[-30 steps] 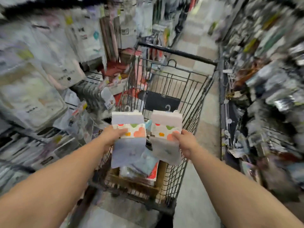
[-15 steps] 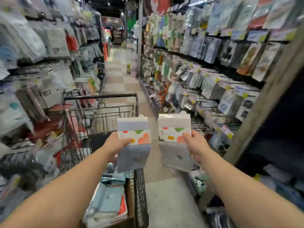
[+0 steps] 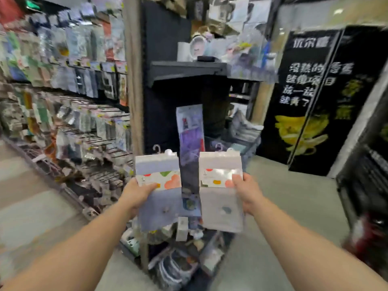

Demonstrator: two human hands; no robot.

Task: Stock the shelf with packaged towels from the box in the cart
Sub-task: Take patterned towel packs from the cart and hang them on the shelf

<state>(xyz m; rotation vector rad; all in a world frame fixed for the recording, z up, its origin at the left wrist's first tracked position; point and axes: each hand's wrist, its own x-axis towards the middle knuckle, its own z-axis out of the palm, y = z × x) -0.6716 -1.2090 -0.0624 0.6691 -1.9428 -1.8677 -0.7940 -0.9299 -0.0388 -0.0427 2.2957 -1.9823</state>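
Left hand (image 3: 137,193) pinching blue packaged towel (image 3: 159,190) at its left edge; right hand (image 3: 246,193) clamped on grey packaged towel (image 3: 221,192) at right edge. Packs upright, apart, before dark end shelf (image 3: 189,70); open floor (image 3: 283,206) rightward

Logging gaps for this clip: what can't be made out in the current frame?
- Cart and box: not in the head view.
- Label print on the left towel pack: too small and blurred.
- Label on the right towel pack: washed out by glare.
- Fingers of left hand and right hand: hidden behind the packs.
- Hanging goods: motion-blurred.
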